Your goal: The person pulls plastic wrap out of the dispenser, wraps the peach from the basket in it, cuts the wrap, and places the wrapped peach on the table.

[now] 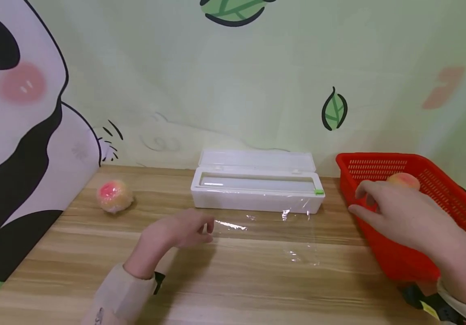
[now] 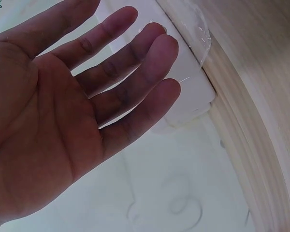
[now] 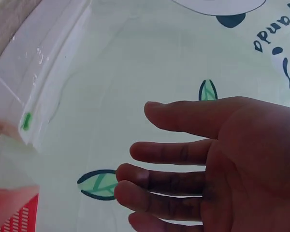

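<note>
A white cling film dispenser [image 1: 233,201] stands with its lid raised and a green slider [image 1: 319,192] at its right end. From its front hangs a clear sheet of cling film [image 1: 233,225], spread toward the near side of the table. At the left edge of this film is my left hand [image 1: 182,229], palm empty in the left wrist view, fingers loosely bent. My right hand [image 1: 407,219] hovers over the red basket [image 1: 403,262], fingers relaxed and holding nothing. A peach [image 1: 404,180] shows behind it in the basket, partly hidden by the hand.
Another peach [image 1: 115,196], with a shiny clear wrapping, sits at the left of the wooden table [image 1: 233,289]. Behind the table hangs a pale green backdrop [image 1: 176,90] printed with a panda and leaves. The red basket takes up the table's right side.
</note>
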Demonstrator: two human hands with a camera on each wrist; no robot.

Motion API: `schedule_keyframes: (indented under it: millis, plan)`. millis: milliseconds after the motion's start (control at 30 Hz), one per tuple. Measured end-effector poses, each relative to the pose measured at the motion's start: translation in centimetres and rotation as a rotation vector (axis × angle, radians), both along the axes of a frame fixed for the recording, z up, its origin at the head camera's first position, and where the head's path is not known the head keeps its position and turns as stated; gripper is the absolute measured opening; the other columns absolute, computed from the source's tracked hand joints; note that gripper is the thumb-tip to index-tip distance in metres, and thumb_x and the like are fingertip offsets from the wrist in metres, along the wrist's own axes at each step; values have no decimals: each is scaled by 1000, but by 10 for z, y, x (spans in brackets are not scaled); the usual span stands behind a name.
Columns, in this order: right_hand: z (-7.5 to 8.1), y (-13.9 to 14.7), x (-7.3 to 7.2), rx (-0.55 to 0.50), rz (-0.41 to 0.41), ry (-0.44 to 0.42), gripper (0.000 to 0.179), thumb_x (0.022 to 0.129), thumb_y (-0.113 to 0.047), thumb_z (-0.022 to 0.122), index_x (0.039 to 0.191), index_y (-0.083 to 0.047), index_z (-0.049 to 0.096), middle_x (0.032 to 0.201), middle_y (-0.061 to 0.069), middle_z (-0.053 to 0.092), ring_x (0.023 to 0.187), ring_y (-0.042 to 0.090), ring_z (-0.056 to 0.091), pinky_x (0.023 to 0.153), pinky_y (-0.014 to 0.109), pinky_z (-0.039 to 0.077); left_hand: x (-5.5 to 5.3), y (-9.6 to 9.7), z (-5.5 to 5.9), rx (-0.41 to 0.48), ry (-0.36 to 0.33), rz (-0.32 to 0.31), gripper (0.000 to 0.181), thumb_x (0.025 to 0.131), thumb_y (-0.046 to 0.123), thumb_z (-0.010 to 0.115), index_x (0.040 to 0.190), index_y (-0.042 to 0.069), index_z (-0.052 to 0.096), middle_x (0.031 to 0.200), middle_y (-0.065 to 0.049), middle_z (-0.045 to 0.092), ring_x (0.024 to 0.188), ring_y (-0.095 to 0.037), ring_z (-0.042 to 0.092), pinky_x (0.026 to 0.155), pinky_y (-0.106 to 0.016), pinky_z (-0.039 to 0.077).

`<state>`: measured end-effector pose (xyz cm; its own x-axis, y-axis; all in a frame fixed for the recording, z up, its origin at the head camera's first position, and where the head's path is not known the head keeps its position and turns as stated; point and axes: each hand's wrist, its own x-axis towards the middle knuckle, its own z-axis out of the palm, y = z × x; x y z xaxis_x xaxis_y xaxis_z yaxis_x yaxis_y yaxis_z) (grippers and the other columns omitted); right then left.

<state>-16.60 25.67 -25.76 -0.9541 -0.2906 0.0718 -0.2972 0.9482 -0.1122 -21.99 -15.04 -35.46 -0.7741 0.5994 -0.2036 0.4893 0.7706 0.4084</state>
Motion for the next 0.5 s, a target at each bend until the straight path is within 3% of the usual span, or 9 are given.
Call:
schedule_keyframes:
  millis: [167,333,500]
  plan:
    - [9,13,-17,-55,-33,40,25,92,-26,78,102,-7,67,82,1,65,72,20,58,62,38,53,1,-2,0,-5,7,-6,6,98,14,69,101,10,66,84,0,60,79,-17,57,75,-40,50]
    - [9,32,-41,-99,-84,82,23,96,-25,72,101,-3,67,90,10,68,79,28,61,67,45,53,1,-2,0,-5,14,-16,8,98,15,69,102,9,67,84,1,60,79,-17,57,77,-40,51]
    - [6,61,-67,-143,-119,10,30,100,-17,59,115,8,58,107,30,63,92,42,58,79,59,50,0,-2,-1,-20,23,-9,14,98,16,69,108,7,66,90,-2,60,85,-19,57,80,-42,50]
